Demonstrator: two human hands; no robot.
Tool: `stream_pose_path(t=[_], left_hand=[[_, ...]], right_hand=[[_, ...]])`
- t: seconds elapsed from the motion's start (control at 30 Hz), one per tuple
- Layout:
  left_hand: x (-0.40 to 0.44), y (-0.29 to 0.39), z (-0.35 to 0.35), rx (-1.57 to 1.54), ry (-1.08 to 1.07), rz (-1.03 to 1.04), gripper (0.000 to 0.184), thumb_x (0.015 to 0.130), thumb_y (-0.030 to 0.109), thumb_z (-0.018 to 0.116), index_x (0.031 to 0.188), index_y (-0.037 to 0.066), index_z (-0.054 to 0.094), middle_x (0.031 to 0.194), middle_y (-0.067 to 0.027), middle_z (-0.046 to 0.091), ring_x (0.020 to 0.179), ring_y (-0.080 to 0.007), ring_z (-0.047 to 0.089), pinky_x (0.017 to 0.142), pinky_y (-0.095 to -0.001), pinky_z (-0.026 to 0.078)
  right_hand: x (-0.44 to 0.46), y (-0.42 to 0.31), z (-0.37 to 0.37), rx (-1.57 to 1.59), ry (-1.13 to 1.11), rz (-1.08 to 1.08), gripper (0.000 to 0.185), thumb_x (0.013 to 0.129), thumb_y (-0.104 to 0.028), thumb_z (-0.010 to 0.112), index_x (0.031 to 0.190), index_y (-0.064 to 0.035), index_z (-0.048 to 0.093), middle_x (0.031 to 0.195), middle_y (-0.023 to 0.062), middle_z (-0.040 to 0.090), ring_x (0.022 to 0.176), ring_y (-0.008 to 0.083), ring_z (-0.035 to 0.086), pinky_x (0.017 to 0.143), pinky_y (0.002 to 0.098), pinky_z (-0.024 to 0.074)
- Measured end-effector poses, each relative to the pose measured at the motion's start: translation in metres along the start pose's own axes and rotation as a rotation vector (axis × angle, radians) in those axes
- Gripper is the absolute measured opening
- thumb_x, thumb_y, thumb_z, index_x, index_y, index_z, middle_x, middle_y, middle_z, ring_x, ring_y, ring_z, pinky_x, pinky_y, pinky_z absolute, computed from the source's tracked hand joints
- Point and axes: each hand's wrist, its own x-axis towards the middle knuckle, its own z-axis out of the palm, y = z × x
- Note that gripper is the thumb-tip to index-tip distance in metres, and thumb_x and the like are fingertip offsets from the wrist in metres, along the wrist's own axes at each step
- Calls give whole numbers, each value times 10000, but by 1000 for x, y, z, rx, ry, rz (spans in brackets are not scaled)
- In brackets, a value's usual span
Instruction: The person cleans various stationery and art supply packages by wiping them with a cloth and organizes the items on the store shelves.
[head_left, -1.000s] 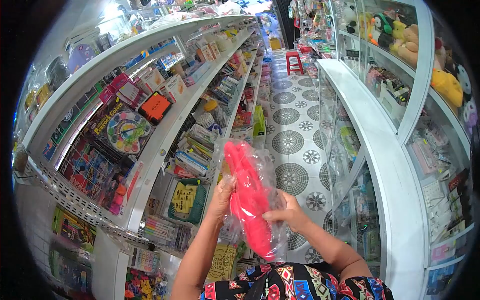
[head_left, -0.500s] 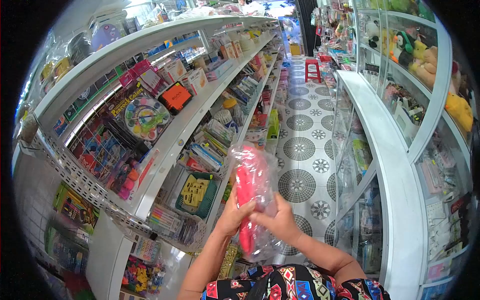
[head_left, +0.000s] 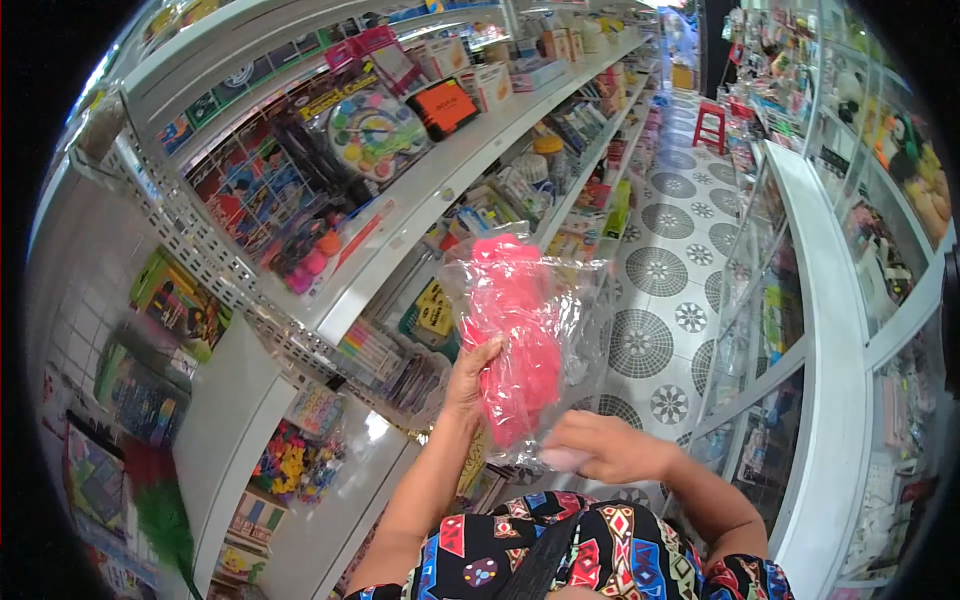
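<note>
A clear plastic bag (head_left: 515, 340) with a soft-looking, bright red-pink bundle inside stands upright before me. What the bundle is, I cannot make out. My left hand (head_left: 468, 380) grips the bag's left side, thumb across its front. By the lower right corner of the bag is my right hand (head_left: 605, 447), its fingers curled and slightly blurred. Something pale pink shows under those fingers; whether it is part of the hand or a small item is unclear.
White shelves (head_left: 400, 215) of stationery run along the left, with a paint palette set (head_left: 375, 135) and an orange-black box (head_left: 443, 108). A glass display case (head_left: 790, 270) lines the right. A red stool (head_left: 710, 127) stands far down the tiled aisle (head_left: 655, 270).
The bag has turned so its broad side faces me. My right hand has left the bag's middle and moved down to its lower right corner. The view has swung left.
</note>
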Motion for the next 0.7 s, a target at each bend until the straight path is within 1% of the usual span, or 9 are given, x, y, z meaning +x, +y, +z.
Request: stream_pose_path(t=[0.07, 0.1, 0.17, 0.27, 0.37, 0.47, 0.57, 0.63, 0.7], left_hand=[[-3, 2, -12, 38, 2, -6, 392, 809, 97, 666, 1171, 23, 537, 1048, -91, 642, 954, -214, 644, 888, -380, 534], [-6, 2, -18, 32, 40, -62, 454, 804, 80, 660, 1224, 21, 498, 1090, -100, 627, 978, -220, 637, 898, -391, 529], [-17, 2, -2, 3, -18, -98, 484, 803, 73, 657, 1249, 22, 478, 1124, -106, 615, 996, -222, 631, 900, -397, 527], [-24, -4, 10, -17, -56, -138, 524, 799, 73, 656, 1281, 26, 453, 1170, -116, 597, 1017, -228, 623, 905, -401, 524], [-23, -14, 1, 46, -38, -67, 528, 799, 92, 654, 1282, 23, 452, 1177, -125, 596, 1017, -235, 623, 907, -400, 522], [-25, -9, -2, 150, 15, 25, 514, 795, 98, 656, 1266, 21, 467, 1139, -120, 611, 1006, -235, 628, 900, -395, 525], [-24, 3, -13, 61, 79, 20, 494, 790, 78, 656, 1250, 26, 481, 1095, -106, 624, 994, -229, 632, 886, -385, 530], [-31, 20, -2, -23, 88, 51, 469, 799, 59, 648, 1241, 42, 490, 1065, -80, 628, 972, -206, 633, 876, -366, 530], [-32, 28, -2, 48, 139, 145, 450, 809, 67, 645, 1231, 41, 494, 1059, -72, 628, 957, -192, 632, 876, -361, 527]], right_hand=[[-10, 3, -24, 126, -33, 85, 412, 741, -38, 574, 1153, -30, 552, 1089, 138, 547, 1001, 291, 565, 872, 360, 439], [-9, 3, -37, 188, -44, 133, 398, 731, -21, 570, 1129, -30, 567, 1095, 130, 556, 991, 287, 571, 873, 364, 442], [-3, -2, -62, 121, 303, 37, 394, 702, 12, 587, 1092, -41, 594, 1115, 119, 577, 1002, 287, 580, 904, 384, 437], [31, -18, -70, 0, 725, -111, 463, 663, 4, 599, 1124, -43, 583, 1177, 155, 545, 1084, 322, 542, 929, 400, 429], [66, 1, -46, -410, 724, -31, 529, 676, 30, 569, 1200, -34, 539, 1279, 185, 483, 1174, 371, 477, 989, 433, 398], [70, 21, -11, -478, 684, -10, 591, 680, 51, 542, 1264, -17, 488, 1359, 199, 413, 1244, 408, 403, 1036, 456, 362], [40, 10, 8, -331, 551, -105, 550, 714, 37, 545, 1261, -5, 501, 1390, 195, 414, 1300, 378, 378, 1067, 442, 335], [17, -1, 21, -321, 443, -172, 474, 729, -5, 590, 1201, -4, 552, 1344, 189, 474, 1272, 361, 428, 1047, 421, 368], [-3, 17, 32, -138, 273, -189, 379, 744, -44, 629, 1121, -9, 601, 1274, 179, 539, 1209, 350, 497, 1007, 398, 413]])
